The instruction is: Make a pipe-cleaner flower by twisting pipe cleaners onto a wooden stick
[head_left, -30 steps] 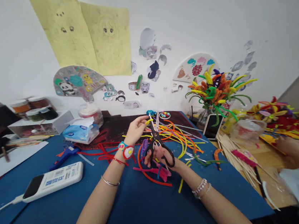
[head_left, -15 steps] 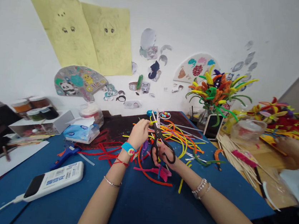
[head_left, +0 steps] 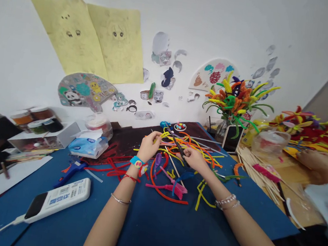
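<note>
Black scissors (head_left: 177, 142) are gripped in the closed fingers of the right hand (head_left: 194, 159), seen nearly edge-on, tips pointing far and left; whether the blades are parted I cannot tell. Just left, the left hand (head_left: 150, 145) has its fingers pinched together on a yellow stem (head_left: 165, 132) by the scissor tips. Both hands are over the far middle of the blue desk (head_left: 151, 232), around loose fuzzy stems. Red stems (head_left: 115, 166) lie to the left; a pink piece (head_left: 178, 188) lies nearer, between the forearms. Beyond the scissors sits a dish of beads (head_left: 180, 127). Far right, a phone (head_left: 232, 139) leans by fuzzy flowers (head_left: 238, 98). Near left lies a power bank (head_left: 65, 198), just nearer than a blue glue gun (head_left: 71, 172).
</note>
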`<move>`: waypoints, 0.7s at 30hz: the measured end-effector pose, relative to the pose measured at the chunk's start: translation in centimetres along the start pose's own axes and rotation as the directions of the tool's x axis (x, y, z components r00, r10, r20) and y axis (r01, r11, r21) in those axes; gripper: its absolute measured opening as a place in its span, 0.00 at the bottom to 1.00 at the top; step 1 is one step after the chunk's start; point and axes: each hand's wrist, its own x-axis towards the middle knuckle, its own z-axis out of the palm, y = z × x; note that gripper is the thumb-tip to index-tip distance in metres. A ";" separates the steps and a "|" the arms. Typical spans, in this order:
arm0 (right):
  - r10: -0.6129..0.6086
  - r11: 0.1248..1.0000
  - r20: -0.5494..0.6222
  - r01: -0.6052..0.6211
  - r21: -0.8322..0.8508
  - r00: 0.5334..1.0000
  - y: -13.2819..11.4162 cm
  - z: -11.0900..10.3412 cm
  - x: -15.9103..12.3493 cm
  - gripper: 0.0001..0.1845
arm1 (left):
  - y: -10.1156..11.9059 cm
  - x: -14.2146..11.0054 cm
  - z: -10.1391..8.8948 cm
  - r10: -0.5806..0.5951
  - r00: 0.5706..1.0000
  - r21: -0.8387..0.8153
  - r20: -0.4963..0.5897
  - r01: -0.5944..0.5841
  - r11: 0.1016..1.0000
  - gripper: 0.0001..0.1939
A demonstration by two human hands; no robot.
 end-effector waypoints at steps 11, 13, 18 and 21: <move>-0.274 0.861 -0.146 0.175 -0.478 0.951 2.2 -0.5 0.2 0.13 | -1.5 -0.5 1.5 -0.264 0.860 -0.037 0.438 0.310 0.950 0.08; -0.359 0.894 -0.130 0.300 -0.333 0.924 0.6 0.0 -0.1 0.14 | -1.3 -0.7 2.0 -0.244 0.841 -0.030 0.483 0.295 0.955 0.08; -0.478 0.856 0.005 0.467 -0.222 0.878 -1.1 1.1 -0.9 0.12 | -1.7 -1.3 3.6 -0.159 0.843 -0.007 0.515 0.189 0.982 0.09; -0.498 0.827 0.049 0.491 -0.273 0.866 -0.4 1.1 -0.8 0.12 | -2.2 -1.8 4.6 -0.125 0.866 0.071 0.484 0.104 0.992 0.09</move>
